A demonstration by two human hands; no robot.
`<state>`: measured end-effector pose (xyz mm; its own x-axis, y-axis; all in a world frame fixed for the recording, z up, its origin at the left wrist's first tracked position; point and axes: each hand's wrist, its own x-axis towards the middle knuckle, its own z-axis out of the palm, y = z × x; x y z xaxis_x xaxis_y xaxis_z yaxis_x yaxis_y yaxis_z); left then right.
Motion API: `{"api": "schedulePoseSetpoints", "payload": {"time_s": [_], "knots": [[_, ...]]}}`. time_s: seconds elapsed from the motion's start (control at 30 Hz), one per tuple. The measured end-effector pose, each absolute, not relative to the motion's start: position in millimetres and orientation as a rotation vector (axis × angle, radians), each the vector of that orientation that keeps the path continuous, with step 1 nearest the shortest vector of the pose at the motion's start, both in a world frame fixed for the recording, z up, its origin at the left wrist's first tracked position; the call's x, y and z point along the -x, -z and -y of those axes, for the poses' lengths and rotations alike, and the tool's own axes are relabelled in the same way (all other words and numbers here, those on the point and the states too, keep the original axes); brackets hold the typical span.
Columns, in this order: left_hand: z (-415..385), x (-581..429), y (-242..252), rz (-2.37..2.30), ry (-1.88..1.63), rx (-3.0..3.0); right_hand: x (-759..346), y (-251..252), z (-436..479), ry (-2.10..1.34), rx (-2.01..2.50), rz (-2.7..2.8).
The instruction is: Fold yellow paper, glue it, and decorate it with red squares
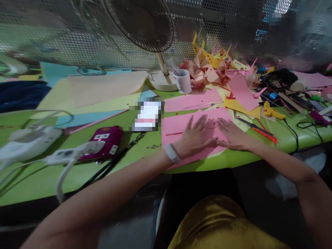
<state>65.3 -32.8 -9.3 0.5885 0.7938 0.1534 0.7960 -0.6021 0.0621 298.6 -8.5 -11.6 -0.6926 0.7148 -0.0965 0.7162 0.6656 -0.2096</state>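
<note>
Pink paper (173, 126) lies on the green tabletop (140, 155) in front of me. Flat on its middle rests my left hand (194, 138), fingers spread, with a light band on the wrist. My right hand (230, 134) is pressed flat on the paper's right part, its thumb close to the left thumb. Neither hand grips anything. Behind this paper are more pink strips (193, 100). A lit phone (148, 116) lies to the left of the paper, and scissors (256, 129) with orange handles lie to the right.
A fan (162, 81) and a white cup (183, 82) stand at the back, beside a heap of cut paper (211, 71). Left are a purple power box (106, 141), a white power strip (28, 141) and cables. A yellow glue gun (272, 111) lies right.
</note>
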Motion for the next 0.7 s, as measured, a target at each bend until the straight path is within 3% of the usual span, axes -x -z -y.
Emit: {"api": "schedulePoseSetpoints", "payload": {"time_s": [0.17,0.43,0.7], "knots": [[20.8,-90.5,12.6,1.364,0.202,2.92,-303.9,16.0,5.1,0.281,-1.177,-2.917],[52.8,7.9,38.9,1.52,0.327,2.742,-300.4,13.2,1.8,0.237,-1.206,-2.901],[73.5,61.0,28.7,1.613,0.372,2.566,-273.5,-7.3,-16.4,-0.32,-0.958,-3.009]]}}
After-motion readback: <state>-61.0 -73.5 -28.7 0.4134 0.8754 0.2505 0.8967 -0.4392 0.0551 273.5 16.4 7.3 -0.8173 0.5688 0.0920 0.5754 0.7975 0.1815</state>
